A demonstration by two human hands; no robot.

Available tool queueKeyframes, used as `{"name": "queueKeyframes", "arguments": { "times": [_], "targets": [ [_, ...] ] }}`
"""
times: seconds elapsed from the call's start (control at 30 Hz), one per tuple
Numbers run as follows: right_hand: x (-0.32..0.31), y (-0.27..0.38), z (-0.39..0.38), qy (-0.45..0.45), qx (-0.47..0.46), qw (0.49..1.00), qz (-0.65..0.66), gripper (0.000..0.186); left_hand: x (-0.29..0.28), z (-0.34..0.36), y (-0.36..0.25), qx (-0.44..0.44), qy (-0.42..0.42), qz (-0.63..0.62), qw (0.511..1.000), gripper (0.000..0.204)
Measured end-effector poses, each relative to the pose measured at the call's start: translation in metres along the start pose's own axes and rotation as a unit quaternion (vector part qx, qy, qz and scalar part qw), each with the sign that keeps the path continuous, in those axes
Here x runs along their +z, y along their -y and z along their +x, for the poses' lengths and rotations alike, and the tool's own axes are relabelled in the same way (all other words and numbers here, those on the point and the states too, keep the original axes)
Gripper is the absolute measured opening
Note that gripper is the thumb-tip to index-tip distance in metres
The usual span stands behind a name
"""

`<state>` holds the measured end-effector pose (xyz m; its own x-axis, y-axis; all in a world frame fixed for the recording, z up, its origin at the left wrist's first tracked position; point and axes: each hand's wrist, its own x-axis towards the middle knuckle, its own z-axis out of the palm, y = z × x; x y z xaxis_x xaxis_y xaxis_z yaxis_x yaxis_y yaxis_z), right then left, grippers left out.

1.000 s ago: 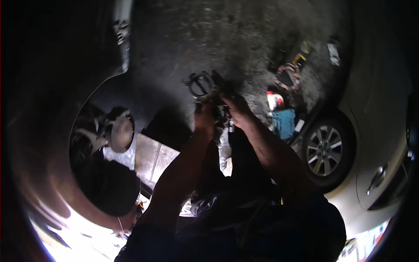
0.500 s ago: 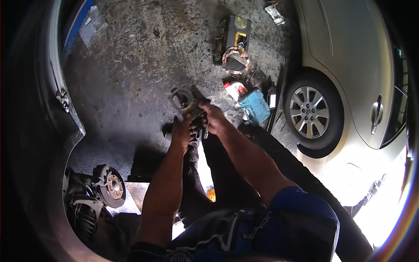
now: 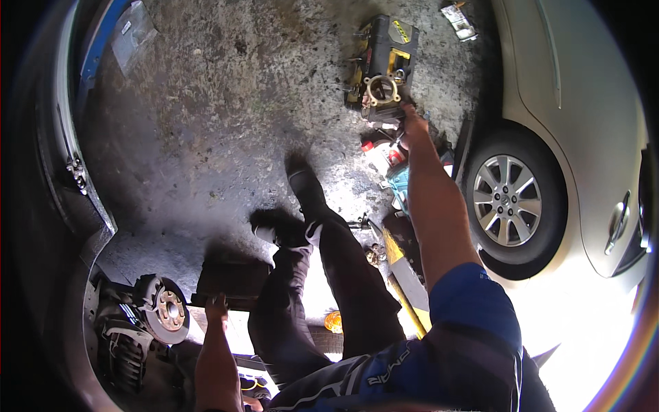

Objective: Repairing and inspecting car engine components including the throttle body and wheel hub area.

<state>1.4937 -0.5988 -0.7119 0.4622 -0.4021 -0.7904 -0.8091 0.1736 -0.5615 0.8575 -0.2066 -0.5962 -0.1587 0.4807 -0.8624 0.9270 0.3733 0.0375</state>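
In my right hand [image 3: 413,129] is a metal throttle body [image 3: 382,101], a round open bore with bolt lugs around its rim. My right arm stretches far forward and right, so it hangs over the black and yellow toolbox [image 3: 382,48] and covers its near end. My fingers are closed round its near side and partly hidden. Low on the left, my left hand [image 3: 217,307] is closed at the front edge of a dark block-shaped thing [image 3: 233,280], beside my leg; its fingers show only in part. A brake disc [image 3: 171,310] stands bare left of that hand.
A white bottle with a red cap [image 3: 376,152] and a teal case [image 3: 399,182] lie below my right forearm. A yellow and grey bar [image 3: 405,278] slants near my right leg. A parked car's wheel [image 3: 504,199] stands at the right. A plastic bag [image 3: 130,38] lies far left.
My hands have come apart. The right one has carried the throttle body forward and right, over the toolbox; the left has dropped back to the dark block-shaped thing. My legs have shifted.
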Motion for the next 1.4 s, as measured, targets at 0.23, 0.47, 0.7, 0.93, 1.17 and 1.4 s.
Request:
{"name": "queueKeyframes", "arguments": {
  "times": [0.23,0.47,0.7,0.93,1.17,1.4],
  "targets": [
    [-0.004,0.009,0.044,0.050,0.013,0.999,0.001,0.029,-0.004,-0.014,0.049,-0.096,-0.008,0.026,0.995,0.055],
    [-0.005,0.013,0.034,0.063,0.005,0.998,0.020,0.031,0.024,-0.018,0.046,-0.098,0.008,0.004,0.995,0.048],
    [-0.052,-0.010,0.013,0.219,-0.006,0.946,-0.239,0.037,0.034,-0.011,0.060,0.122,0.025,0.127,0.984,0.035],
    [-0.011,-0.124,-0.021,0.237,-0.151,0.694,-0.663,0.019,0.023,-0.016,0.056,0.027,-0.189,0.029,0.981,0.044],
    [0.180,-0.215,-0.148,0.424,-0.399,0.354,-0.732,0.036,-0.015,0.036,0.116,-0.045,-0.391,-0.101,0.914,0.044],
    [0.312,-0.313,-0.324,0.485,-0.239,0.434,-0.720,0.014,-0.068,0.096,0.137,-0.046,-0.539,-0.148,0.828,0.062]
  ]
}}
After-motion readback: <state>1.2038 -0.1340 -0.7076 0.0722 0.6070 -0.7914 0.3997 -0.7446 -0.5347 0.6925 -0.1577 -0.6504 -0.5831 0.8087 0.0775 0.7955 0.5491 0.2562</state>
